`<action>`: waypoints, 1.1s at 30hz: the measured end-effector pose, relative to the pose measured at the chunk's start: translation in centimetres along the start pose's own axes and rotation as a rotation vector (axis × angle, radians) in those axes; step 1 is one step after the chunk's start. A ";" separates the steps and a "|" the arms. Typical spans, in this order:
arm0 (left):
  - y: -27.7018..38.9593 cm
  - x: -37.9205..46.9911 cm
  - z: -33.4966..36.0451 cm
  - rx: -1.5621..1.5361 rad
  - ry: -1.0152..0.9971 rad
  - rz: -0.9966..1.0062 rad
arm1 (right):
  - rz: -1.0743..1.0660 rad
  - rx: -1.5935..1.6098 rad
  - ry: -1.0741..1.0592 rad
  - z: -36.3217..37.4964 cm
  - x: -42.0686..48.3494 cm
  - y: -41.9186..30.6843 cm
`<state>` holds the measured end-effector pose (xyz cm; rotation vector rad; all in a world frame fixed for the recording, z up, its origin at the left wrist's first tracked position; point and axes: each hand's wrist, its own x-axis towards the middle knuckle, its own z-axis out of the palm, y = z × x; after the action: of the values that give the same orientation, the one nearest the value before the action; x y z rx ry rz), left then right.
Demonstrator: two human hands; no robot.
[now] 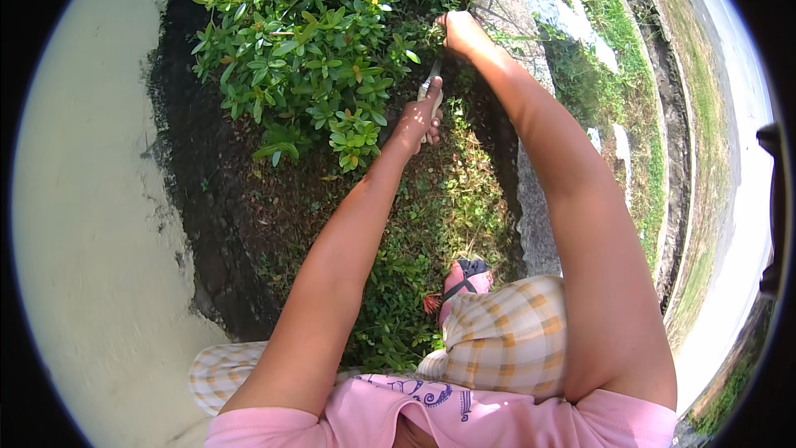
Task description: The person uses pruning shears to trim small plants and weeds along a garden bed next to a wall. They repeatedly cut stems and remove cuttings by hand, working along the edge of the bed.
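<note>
My left hand [420, 121] is wrapped around the pale handle of a knife [430, 91], thumb along the top. Its narrow metal blade points away from me, toward the low growth by my other hand. Just beyond the blade, my right hand [461, 32] is closed on some green weeds [432, 32], its fingertips partly hidden. To the left of both hands spreads a leafy shrub [311, 56] with glossy green leaves and a few yellowish ones. Shaded soil with short weeds lies beneath the knife.
A pale wall [87, 199] with a dark, stained base runs along the left. On the right is a rough concrete edging [538, 224], with grass [581, 87] past it. My foot in a pink sock and dark-strapped sandal [466, 280] rests near a red flower [431, 303].
</note>
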<state>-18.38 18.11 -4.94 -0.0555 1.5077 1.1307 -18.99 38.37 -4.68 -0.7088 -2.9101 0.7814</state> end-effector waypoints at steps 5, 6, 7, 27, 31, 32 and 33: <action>-1.9 -2.8 -0.5 -0.162 -0.365 -0.188 | 0.058 0.017 0.046 0.1 0.4 -0.3; -1.8 -2.8 0.0 -0.181 -0.380 -0.185 | 0.060 -0.008 0.054 0.1 0.5 -0.3; -1.7 -2.5 0.5 -0.205 -0.369 -0.161 | 0.086 -0.044 0.049 0.1 0.6 -0.3; 2.8 3.3 1.1 -0.089 -0.220 -0.033 | 0.034 -0.016 0.093 -0.5 1.1 -0.5; 3.1 3.6 1.7 0.040 -0.037 0.049 | -0.017 -0.059 0.069 -0.7 0.7 -0.5; 2.9 3.2 1.7 0.039 -0.011 0.042 | -0.030 -0.061 0.067 -0.8 0.6 -0.6; 2.6 2.6 1.5 0.035 -0.001 0.018 | -0.014 -0.070 0.074 -0.9 0.5 -0.6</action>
<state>-19.64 21.94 -5.16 -0.0177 1.5294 1.1183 -19.58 38.57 -3.64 -0.7061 -2.8846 0.6410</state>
